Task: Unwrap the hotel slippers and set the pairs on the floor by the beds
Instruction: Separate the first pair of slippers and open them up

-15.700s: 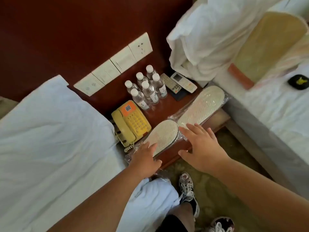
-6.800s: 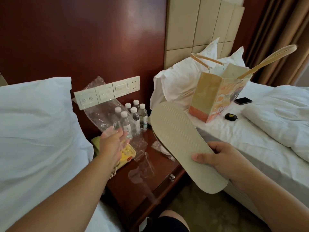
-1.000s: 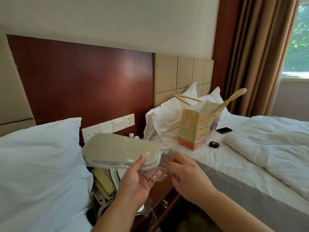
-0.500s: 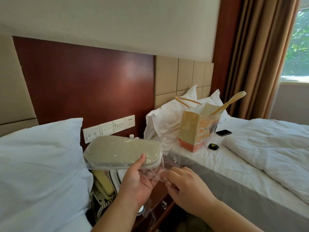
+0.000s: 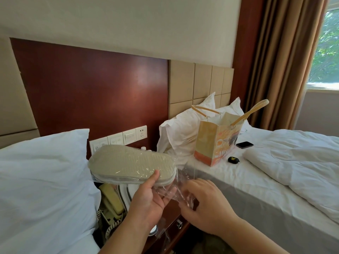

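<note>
While the left grip (image 5: pixel 146 197) is holding the wrapped slippers (image 5: pixel 131 165) up beside the pillow (image 5: pixel 42 180), thumb pressing on the sole, the right grip (image 5: pixel 207 204) is pinching the loose wrap (image 5: pixel 176 191) at their near end, above the phone (image 5: pixel 111 200)

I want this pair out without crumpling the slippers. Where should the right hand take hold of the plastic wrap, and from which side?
Pinch the slack tail of the plastic wrap trailing past the right end of the slippers, coming from the right. The left hand grips the pair there, and the film hugs the soles elsewhere.
</note>
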Demonstrator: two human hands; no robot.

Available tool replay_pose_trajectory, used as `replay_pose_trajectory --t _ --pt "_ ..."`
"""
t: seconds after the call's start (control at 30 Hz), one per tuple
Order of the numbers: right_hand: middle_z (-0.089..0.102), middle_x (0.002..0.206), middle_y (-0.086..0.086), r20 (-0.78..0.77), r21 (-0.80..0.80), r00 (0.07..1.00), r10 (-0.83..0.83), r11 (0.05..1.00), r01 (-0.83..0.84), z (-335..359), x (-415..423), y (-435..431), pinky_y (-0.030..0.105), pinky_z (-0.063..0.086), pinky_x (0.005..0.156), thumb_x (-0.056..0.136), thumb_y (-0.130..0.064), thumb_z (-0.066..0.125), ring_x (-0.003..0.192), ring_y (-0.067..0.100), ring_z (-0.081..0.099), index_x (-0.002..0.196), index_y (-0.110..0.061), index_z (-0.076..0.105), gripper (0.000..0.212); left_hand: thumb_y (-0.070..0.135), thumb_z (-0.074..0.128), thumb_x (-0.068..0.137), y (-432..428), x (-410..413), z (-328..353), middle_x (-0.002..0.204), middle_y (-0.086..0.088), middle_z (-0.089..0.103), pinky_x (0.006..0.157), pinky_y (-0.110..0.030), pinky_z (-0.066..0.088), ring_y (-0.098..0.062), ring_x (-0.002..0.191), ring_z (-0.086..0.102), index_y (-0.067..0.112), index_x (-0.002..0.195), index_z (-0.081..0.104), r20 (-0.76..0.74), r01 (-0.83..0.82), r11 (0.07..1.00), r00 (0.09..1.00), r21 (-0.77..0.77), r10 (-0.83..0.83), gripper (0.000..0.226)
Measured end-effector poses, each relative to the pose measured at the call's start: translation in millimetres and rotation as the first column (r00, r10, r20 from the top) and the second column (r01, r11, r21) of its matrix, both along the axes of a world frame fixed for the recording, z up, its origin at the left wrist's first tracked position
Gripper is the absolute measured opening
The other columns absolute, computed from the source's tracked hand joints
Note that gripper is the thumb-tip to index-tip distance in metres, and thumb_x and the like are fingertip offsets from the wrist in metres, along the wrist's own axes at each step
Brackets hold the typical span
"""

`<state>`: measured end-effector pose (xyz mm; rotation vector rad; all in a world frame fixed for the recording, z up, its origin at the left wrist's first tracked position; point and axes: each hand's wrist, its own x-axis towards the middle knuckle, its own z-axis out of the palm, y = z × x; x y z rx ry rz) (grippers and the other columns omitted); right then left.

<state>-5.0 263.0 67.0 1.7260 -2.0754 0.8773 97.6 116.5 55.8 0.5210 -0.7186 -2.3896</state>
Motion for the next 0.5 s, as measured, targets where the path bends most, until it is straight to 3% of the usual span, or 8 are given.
replay_pose_trajectory --t 0.07,0.13,0.2,0.3,0.37,0.5 --pt "0.065 0.075 -0.013 0.372 -0.01 0.926 -0.067 0.997 0.076 8.7 2.4 -5.1 0.025 0.052 0.063 0.077 -0.056 0.062 0.07 0.004 0.061 0.093 -0.036 0.06 0.026 0.018 0.073 0.082 -0.2 0.6 -1.8 0.113 -0.019 0.073 0.082 -0.048 0.06 -0.033 0.098 0.073 0.006 0.122 0.062 -0.013 0.013 0.999 1.0 -0.05 -0.013 0.043" --pt "0.07 0.081 -0.011 0.676 0.035 0.725 -0.134 0.988 0.15 21.3 1.1 -16.7 0.022 0.054 0.064 0.071 -0.074 0.062 0.071 0.0 0.066 0.105 -0.039 0.06 0.049 0.017 0.072 0.084 0.7 1.3 -4.1 0.119 -0.021 0.07 0.089 -0.05 0.056 -0.036 0.105 0.07 0.006 0.127 0.06 -0.031 0.043 0.992 0.998 -0.117 -0.047 0.046" --pt "0.073 0.085 -0.006 0.832 0.08 0.532 -0.154 0.984 0.159 33.8 -3.0 -30.0 0.026 0.057 0.064 0.067 -0.075 0.067 0.071 0.005 0.07 0.106 -0.03 0.062 0.06 0.016 0.07 0.087 2.8 0.6 -6.2 0.123 -0.021 0.068 0.089 -0.05 0.056 -0.039 0.111 0.066 0.01 0.132 0.057 -0.035 0.068 0.983 0.997 -0.17 -0.075 0.047" --pt "0.071 0.077 0.007 0.969 0.038 0.234 -0.075 0.987 0.156 43.7 -11.8 -42.9 0.027 0.054 0.051 0.081 -0.045 0.076 0.059 0.017 0.065 0.097 -0.011 0.07 0.038 0.015 0.07 0.087 6.5 -0.7 -6.3 0.125 -0.02 0.067 0.078 -0.045 0.06 -0.039 0.112 0.066 0.012 0.134 0.055 -0.021 0.083 0.974 0.996 -0.212 -0.089 0.05" --pt "0.066 0.076 0.01 0.997 -0.011 0.074 -0.005 0.978 0.207 47.0 -15.4 -44.4 0.028 0.053 0.05 0.088 -0.023 0.072 0.058 0.018 0.062 0.097 -0.002 0.071 0.024 0.014 0.073 0.082 6.5 -0.3 -5.2 0.121 -0.016 0.07 0.074 -0.044 0.06 -0.035 0.106 0.069 0.015 0.13 0.057 0.003 0.079 0.972 0.997 -0.219 -0.081 0.051" --pt "0.073 0.071 0.003 0.982 -0.142 -0.096 0.165 0.967 0.211 45.0 -16.0 -42.1 0.032 0.052 0.052 0.096 -0.023 0.058 0.057 0.017 0.065 0.093 -0.006 0.072 0.022 0.009 0.078 0.073 1.7 3.5 -4.9 0.112 -0.011 0.075 0.073 -0.044 0.061 -0.029 0.094 0.074 0.014 0.123 0.062 0.03 0.04 0.978 0.999 -0.204 -0.035 0.053"
